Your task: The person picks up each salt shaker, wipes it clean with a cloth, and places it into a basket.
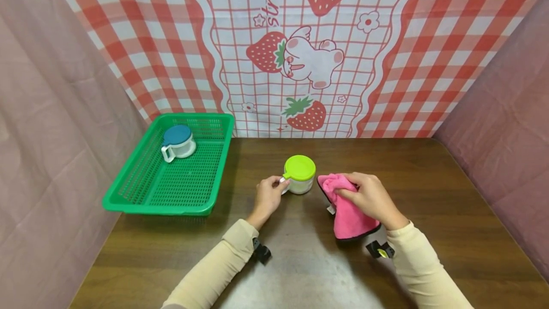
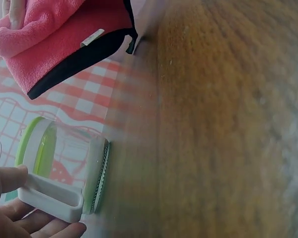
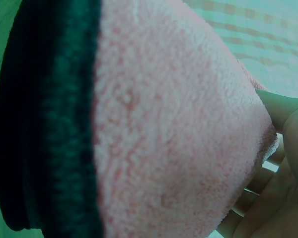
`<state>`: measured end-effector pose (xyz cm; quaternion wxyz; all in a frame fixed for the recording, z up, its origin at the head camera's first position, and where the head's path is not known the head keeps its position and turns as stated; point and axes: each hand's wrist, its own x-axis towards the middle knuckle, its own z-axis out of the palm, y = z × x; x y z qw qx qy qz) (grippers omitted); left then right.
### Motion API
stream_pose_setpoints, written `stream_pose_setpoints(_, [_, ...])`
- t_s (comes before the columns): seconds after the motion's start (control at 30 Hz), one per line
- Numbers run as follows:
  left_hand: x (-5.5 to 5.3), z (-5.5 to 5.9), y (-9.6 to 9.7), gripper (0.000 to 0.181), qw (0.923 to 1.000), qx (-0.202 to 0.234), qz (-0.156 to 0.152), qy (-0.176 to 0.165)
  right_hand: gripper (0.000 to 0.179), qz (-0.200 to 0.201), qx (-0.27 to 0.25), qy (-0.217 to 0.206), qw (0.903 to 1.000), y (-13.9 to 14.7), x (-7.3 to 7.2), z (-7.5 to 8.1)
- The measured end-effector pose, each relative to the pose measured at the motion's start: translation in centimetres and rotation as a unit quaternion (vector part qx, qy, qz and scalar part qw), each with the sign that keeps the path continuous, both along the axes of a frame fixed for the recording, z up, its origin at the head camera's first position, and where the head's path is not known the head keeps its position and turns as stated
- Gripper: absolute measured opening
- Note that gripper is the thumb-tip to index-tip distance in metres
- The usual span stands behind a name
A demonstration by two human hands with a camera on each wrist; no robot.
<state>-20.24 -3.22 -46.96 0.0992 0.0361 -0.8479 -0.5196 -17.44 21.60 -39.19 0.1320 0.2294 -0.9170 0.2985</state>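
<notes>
A clear jar (image 1: pixel 301 185) with a lime-green lid (image 1: pixel 299 168) and a white handle (image 2: pixel 52 197) stands on the wooden table. My left hand (image 1: pixel 269 197) pinches that handle between thumb and fingers, as the left wrist view shows. To the right of the jar, my right hand (image 1: pixel 374 198) grips a pink cloth (image 1: pixel 352 217) with dark edging, bunched at the top and hanging down. In the right wrist view the cloth (image 3: pixel 174 129) fills most of the picture and hides part of the fingers. A small gap separates cloth and jar.
At the left on the table sits a green plastic basket (image 1: pixel 218 170). Inside its far end is a similar jar (image 1: pixel 184 149) with a blue lid (image 1: pixel 177 134) and white handle. A strawberry-print checked curtain (image 1: pixel 266 108) hangs behind the table (image 1: pixel 429 194); pink drapes flank both sides.
</notes>
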Motion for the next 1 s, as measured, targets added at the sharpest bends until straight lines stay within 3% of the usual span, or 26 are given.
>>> stream_pose_setpoints(0.47, [-0.1,-0.6,0.1,0.024,0.9971,0.075,0.013,0.009,0.021,-0.018,0.008,0.004,0.9998,-1.2,-0.4,-0.3])
stream_pose_setpoints(1.0, [-0.2,-0.7,-0.2,0.025,0.9985,0.053,0.006,0.014,0.021,-0.027,0.005,-0.009,0.9996,-2.5,-0.6,-0.9])
